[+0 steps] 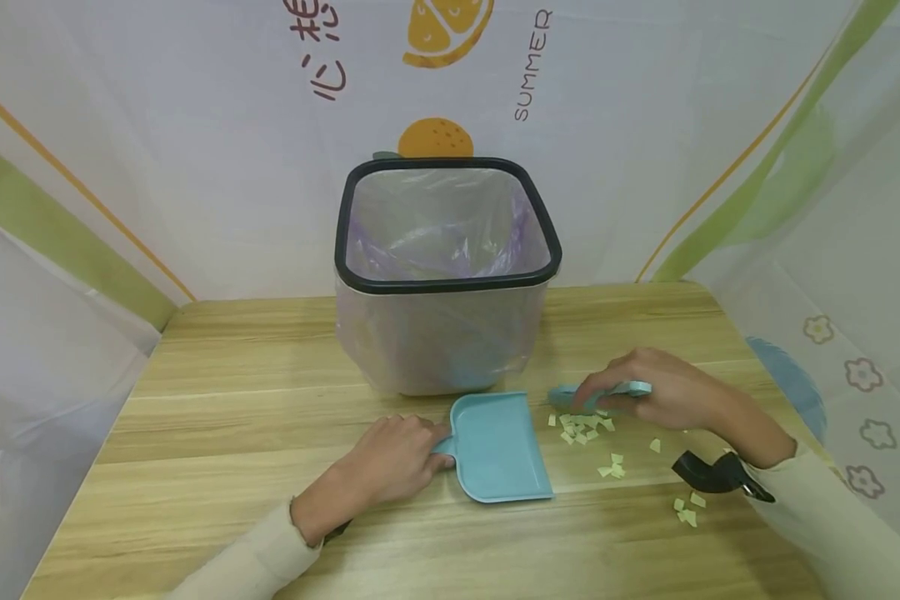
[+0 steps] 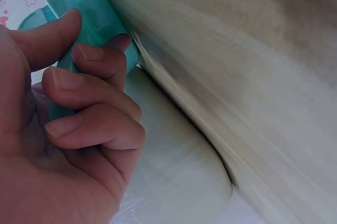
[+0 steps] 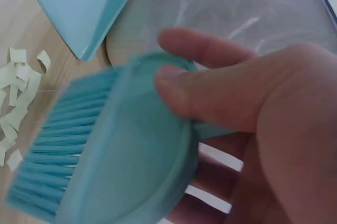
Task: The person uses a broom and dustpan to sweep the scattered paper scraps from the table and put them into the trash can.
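Note:
My left hand (image 1: 397, 457) grips the short handle of a light blue dustpan (image 1: 497, 448), which lies on the wooden table with its straight edge facing right. In the left wrist view, curled fingers (image 2: 95, 95) wrap the handle. My right hand (image 1: 656, 387) holds a small blue hand brush (image 3: 142, 145), thumb on its back, its bristles (image 3: 66, 140) pointing toward the paper bits. Pale yellow paper scraps (image 1: 583, 427) lie in a loose pile just below the brush, right of the dustpan and apart from it. Smaller clusters of scraps (image 1: 687, 511) lie nearer my right sleeve.
A bin (image 1: 442, 333) with a black rim and a clear plastic liner stands behind the dustpan. White printed cloth (image 1: 630, 125) hangs behind the wooden table (image 1: 255, 392) and at its sides. A black strap (image 1: 708, 473) is on my right wrist.

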Available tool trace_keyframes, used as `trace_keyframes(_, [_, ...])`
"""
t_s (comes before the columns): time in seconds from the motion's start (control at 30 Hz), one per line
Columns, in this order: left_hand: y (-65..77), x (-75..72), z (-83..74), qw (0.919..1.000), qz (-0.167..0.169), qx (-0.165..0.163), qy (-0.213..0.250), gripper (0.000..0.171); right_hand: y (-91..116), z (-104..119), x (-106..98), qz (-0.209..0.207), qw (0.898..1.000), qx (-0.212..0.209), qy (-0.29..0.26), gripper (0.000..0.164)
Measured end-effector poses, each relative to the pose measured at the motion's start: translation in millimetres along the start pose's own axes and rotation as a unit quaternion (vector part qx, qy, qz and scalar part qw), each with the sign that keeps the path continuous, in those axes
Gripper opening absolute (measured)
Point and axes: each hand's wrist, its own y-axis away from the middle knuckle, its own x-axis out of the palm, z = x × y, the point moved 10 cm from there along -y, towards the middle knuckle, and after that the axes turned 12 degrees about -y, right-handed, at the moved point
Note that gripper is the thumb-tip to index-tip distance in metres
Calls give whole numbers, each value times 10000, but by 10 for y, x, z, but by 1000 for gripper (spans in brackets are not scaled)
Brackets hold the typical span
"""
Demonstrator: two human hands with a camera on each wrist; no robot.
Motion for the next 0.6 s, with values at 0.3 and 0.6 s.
trace_keyframes(0.3, [4, 15, 5, 10000, -34, 5, 8, 21, 245, 158, -73, 115, 9936, 52, -1123, 37])
trace_keyframes(0.6, [6, 26, 9, 10000, -52, -19, 20, 22, 404, 94, 245, 1139, 9587, 102, -2603, 38])
